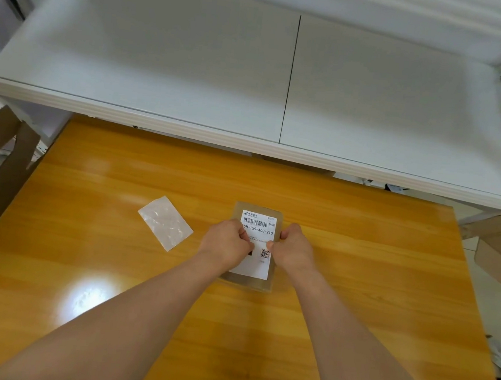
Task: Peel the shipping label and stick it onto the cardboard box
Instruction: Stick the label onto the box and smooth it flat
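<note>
Cardboard box (278, 215), small and flat, lies on the orange wood table (88, 205) with the white shipping label (256, 264) already laid on its top face, barcode end away from the person. Left hand (226, 242) and right hand (294, 249) both sit on the label's mid section, fingers curled, thumbs pressing down on the paper; neither grip closes around anything, they just press flat. Peeled backing sheet (165, 223) lies left of the box, well apart, glossy and a bit crumpled. White shelf (194, 62) above, bare.

Step looks like smoothing down, task close to done. Risks: near end of the label not visibly pressed yet, so air bubbles or a crease could get trapped if the thumbs push inward instead of outward. Label nearly fills the box top, so any skew would put an edge over the side. Light box could slide on the slick table under sideways pressure.
</note>
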